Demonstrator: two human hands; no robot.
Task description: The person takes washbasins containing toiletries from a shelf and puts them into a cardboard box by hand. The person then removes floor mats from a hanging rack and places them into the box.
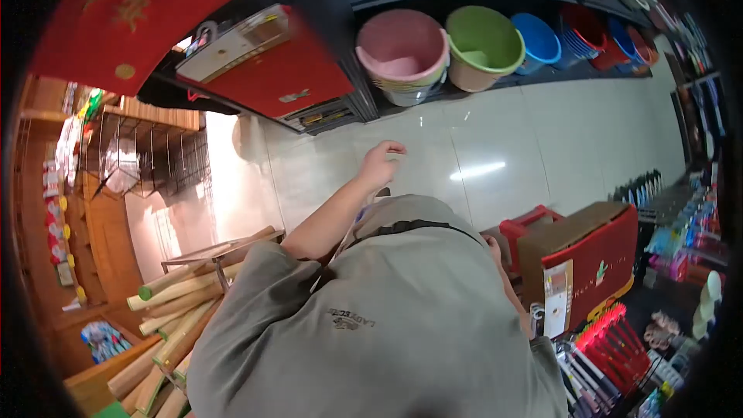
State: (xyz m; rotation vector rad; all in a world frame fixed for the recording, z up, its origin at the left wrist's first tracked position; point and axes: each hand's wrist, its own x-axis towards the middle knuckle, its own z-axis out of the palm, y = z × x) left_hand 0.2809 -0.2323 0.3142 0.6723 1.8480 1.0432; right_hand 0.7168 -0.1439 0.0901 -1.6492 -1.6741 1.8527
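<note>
My left hand point(380, 165) reaches out in front of my body above the tiled floor. Its fingers are loosely curved and slightly apart, with nothing visible in them. Only a sliver of my right hand point(491, 243) shows past the side of my grey-green shirt point(418, 294); its fingers are mostly hidden. Close beside that hand stand a red plastic stool point(529, 221) and a red and brown cardboard box point(600, 279). Whether the right hand touches either one, I cannot tell. A dark strap point(410, 226) crosses my shirt.
Ahead, a pink bucket point(402, 39), a green bucket point(484, 37) and several blue and red ones line a low shelf. Red boxes point(290, 70) stand at upper left. Wooden poles point(182, 294) lie on a rack at my left. Brushes point(607, 340) and goods crowd the right.
</note>
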